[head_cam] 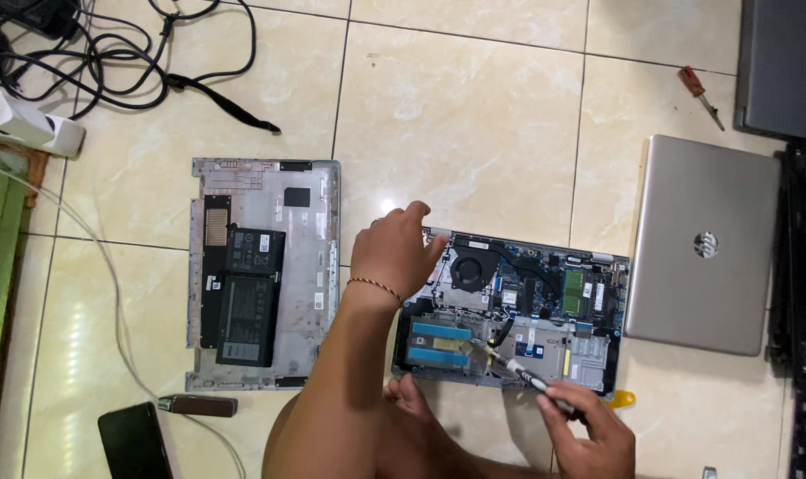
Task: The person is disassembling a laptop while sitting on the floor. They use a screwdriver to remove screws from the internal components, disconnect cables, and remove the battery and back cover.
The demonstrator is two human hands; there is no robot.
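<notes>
Opened laptop base (pixel 518 310) lies on the tiled floor (pixel 474 115), centre-right, just in front of the person. Internals exposed: round black fan, green board, blue-striped parts, thin cables. Probably fragile and stiff, fairly light; best held by the metal outer edge, not the board.

Left hand (pixel 394 253) rests on the base's far-left corner, fingers curled loosely over the edge, steadying rather than gripping. Right hand (pixel 589 435) has its grip closed round a slim screwdriver (pixel 520 371), tip down near the middle of the base.

Left of it lies the removed grey bottom cover (pixel 265 275), flat, hard, with black battery packs. Right: closed silver laptop (pixel 704 244), smooth lid. Far right: red-handled screwdriver (pixel 700 93). Far left: tangled black cables (pixel 128 53). Near left: dark phone (pixel 135 441).
</notes>
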